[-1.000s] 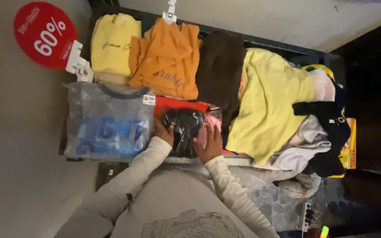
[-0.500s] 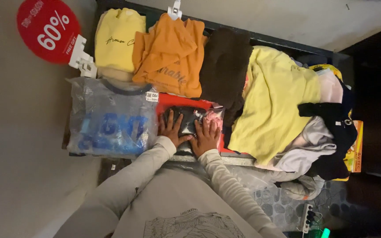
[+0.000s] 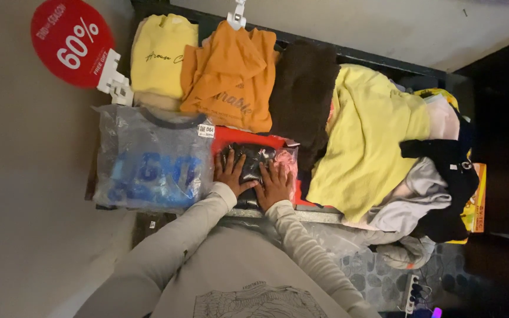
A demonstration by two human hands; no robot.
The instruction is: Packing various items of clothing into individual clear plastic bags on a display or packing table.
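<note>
Pressing flat a dark folded garment in a clear plastic bag (image 3: 255,168) at the tabletop's near edge, atop a red garment (image 3: 248,136). Left hand (image 3: 229,174) and right hand (image 3: 274,185) spread flat, pinching nothing. Next, likely smoothing or lifting; needs an edge grip.

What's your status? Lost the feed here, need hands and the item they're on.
Left hand and right hand flat, fingers spread, on the dark bagged garment. It lies on a red garment. Grey bagged shirt alongside, nothing on top.

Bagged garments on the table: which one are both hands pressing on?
The dark one lying on the red garment, not the blue-printed grey one to the left.
</note>
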